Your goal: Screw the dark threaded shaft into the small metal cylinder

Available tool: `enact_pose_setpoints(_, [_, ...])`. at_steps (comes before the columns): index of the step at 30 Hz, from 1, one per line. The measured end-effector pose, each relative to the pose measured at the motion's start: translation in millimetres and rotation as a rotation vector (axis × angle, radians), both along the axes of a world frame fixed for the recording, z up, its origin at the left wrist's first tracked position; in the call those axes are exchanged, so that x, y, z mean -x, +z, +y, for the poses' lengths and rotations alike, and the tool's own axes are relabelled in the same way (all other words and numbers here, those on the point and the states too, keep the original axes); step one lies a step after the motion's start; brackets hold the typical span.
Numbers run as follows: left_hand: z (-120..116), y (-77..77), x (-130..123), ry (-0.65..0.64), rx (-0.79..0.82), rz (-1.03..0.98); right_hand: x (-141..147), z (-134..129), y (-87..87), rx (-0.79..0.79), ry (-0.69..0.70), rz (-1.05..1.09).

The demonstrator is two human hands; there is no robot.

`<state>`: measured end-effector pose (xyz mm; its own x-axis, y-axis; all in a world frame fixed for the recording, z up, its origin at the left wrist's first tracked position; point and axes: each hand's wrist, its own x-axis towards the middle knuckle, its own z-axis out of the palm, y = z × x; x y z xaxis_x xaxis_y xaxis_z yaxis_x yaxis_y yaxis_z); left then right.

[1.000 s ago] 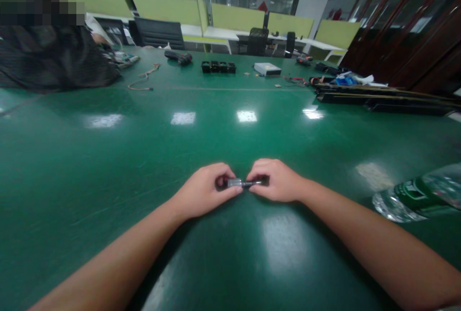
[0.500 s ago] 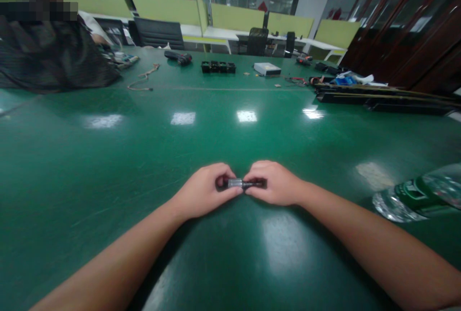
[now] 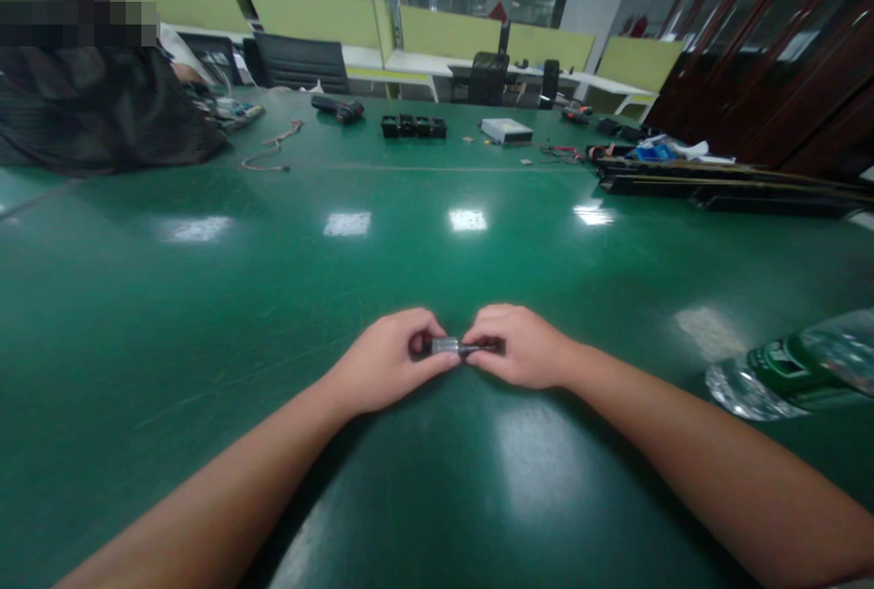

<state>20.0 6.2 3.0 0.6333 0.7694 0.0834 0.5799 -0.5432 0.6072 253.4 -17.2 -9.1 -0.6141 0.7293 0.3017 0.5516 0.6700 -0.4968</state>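
Between my two hands, low over the green tabletop (image 3: 437, 270), lies a small slim object with a clear-silver middle (image 3: 445, 346) and dark ends. My left hand (image 3: 389, 357) pinches the silver part between thumb and fingers, with a dark end showing inside the curl of the hand. Closed from the other side, my right hand (image 3: 523, 348) grips the thin dark part. The fingertips of both hands almost meet over the object. Its exact kind is too small and too covered to tell.
A plastic bottle with a green label (image 3: 785, 369) lies to the right. Farther back are a row of black blocks (image 3: 413, 126), a grey-white box (image 3: 506, 130), a cable (image 3: 273, 145) and dark strips (image 3: 724, 188). A person in dark clothing (image 3: 102, 111) is at the far left.
The person at the far left has shifted slightly to the right. Both my hands and the slim object stay in almost the same place.
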Motion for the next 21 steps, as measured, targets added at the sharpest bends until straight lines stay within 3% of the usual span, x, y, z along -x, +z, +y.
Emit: enact_pose_setpoints(21, [-0.9,2.4,-1.1,0.0,-0.012,0.001,-4.3,0.7,1.6,0.01,0.001,-0.016])
